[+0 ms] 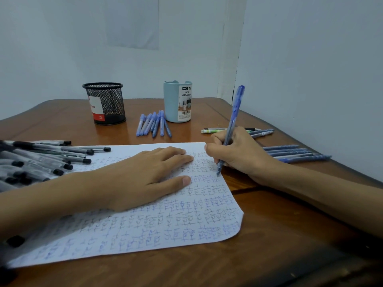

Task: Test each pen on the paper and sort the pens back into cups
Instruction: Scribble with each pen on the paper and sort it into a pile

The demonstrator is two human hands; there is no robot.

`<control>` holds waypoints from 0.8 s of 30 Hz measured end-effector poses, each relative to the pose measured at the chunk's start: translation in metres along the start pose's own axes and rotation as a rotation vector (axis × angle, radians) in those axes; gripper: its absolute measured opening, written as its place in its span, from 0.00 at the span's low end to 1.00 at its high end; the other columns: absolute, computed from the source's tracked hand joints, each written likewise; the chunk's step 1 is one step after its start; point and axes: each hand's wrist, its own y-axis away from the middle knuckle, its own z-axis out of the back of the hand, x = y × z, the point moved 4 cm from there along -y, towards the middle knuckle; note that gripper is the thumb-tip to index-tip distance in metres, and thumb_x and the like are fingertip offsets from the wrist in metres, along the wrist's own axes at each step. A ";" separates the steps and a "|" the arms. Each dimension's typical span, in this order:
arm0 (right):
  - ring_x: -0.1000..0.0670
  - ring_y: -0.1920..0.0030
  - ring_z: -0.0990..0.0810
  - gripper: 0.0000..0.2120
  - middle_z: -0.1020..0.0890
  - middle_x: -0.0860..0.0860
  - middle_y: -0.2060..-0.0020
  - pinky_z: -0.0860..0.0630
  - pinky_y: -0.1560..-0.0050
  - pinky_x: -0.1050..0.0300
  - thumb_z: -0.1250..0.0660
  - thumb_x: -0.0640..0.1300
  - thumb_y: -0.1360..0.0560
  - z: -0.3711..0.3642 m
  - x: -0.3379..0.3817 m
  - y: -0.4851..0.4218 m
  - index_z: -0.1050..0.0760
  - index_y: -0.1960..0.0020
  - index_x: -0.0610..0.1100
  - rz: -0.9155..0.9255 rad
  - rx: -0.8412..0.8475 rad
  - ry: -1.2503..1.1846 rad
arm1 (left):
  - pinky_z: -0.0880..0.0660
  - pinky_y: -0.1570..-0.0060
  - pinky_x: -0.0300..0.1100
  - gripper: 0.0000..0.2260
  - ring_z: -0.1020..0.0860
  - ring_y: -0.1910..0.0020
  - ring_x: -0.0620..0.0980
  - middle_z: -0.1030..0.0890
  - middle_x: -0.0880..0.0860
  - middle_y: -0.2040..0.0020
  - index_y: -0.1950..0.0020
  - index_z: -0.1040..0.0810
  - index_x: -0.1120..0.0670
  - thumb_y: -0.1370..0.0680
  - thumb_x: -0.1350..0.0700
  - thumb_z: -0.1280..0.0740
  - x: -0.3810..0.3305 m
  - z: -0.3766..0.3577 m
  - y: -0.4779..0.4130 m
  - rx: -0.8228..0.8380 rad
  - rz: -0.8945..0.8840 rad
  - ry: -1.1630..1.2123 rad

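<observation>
Right hand (238, 156) fingers (217, 141) pinch blue pen (233, 119); lower barrel hidden behind fingers, tip at right edge of paper (145, 224), contact unclear. Pen translucent blue, top leaning far-right. Scribbles blurred. Left hand (145, 179) flat on paper, fingers loosely spread. Black pens (41, 158) cut off at left of worktop (269, 224).

Black pen pile (41, 157) runs off left edge & is blurry; mesh cup (113, 100) label txt mostly unreadable.

1. Head view: worn at head height, faces forward and down across the wooden table (269, 255) toward the corner walls (62, 48).
2. Range: near; the paper (145, 230) fills the foreground.
</observation>
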 end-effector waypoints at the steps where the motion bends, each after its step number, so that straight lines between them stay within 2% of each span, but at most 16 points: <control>1: 0.61 0.79 0.29 0.18 0.32 0.46 0.77 0.32 0.73 0.73 0.35 0.34 0.27 0.000 0.000 0.000 0.35 0.74 0.40 0.003 0.001 0.001 | 0.49 0.38 0.28 0.30 0.46 0.32 0.33 0.49 0.34 0.27 0.26 0.52 0.37 0.28 0.33 0.58 0.000 0.000 0.000 -0.001 -0.002 0.003; 6: 0.60 0.79 0.29 0.18 0.31 0.52 0.81 0.32 0.73 0.73 0.33 0.38 0.26 0.001 -0.001 0.000 0.33 0.74 0.40 0.036 -0.027 -0.018 | 0.48 0.39 0.28 0.31 0.46 0.32 0.33 0.49 0.34 0.27 0.26 0.52 0.37 0.28 0.33 0.58 0.001 0.000 0.000 -0.002 -0.006 -0.003; 8: 0.61 0.78 0.29 0.19 0.32 0.55 0.83 0.31 0.72 0.73 0.34 0.36 0.27 0.000 -0.002 -0.001 0.34 0.75 0.41 0.042 -0.028 -0.002 | 0.49 0.38 0.29 0.30 0.46 0.32 0.33 0.49 0.34 0.27 0.26 0.52 0.37 0.28 0.33 0.58 0.001 0.000 -0.001 -0.002 -0.006 0.001; 15: 0.61 0.78 0.28 0.19 0.32 0.56 0.83 0.32 0.73 0.73 0.34 0.36 0.26 0.000 -0.003 0.000 0.34 0.75 0.41 0.027 -0.017 -0.016 | 0.48 0.38 0.30 0.29 0.45 0.32 0.33 0.49 0.34 0.27 0.26 0.52 0.37 0.26 0.31 0.59 0.001 0.000 -0.001 -0.006 -0.005 -0.005; 19: 0.60 0.79 0.29 0.21 0.31 0.54 0.82 0.33 0.74 0.73 0.31 0.46 0.27 -0.001 0.003 0.001 0.35 0.75 0.42 0.041 -0.047 -0.013 | 0.45 0.43 0.28 0.31 0.41 0.38 0.31 0.44 0.35 0.28 0.26 0.52 0.38 0.28 0.33 0.52 0.000 0.002 0.002 -0.048 0.062 0.121; 22: 0.59 0.82 0.34 0.22 0.32 0.54 0.80 0.37 0.78 0.73 0.37 0.55 0.28 0.001 0.008 0.003 0.36 0.73 0.42 -0.052 -0.040 -0.164 | 0.41 0.42 0.31 0.32 0.38 0.38 0.31 0.40 0.34 0.29 0.27 0.49 0.38 0.30 0.32 0.50 0.002 0.005 0.002 -0.101 0.079 0.213; 24: 0.59 0.81 0.35 0.20 0.32 0.52 0.77 0.37 0.79 0.73 0.40 0.55 0.25 0.005 0.008 0.001 0.34 0.69 0.42 -0.118 -0.047 -0.266 | 0.41 0.42 0.31 0.32 0.37 0.38 0.32 0.40 0.35 0.29 0.28 0.48 0.38 0.31 0.32 0.50 0.002 0.006 0.001 -0.104 0.078 0.198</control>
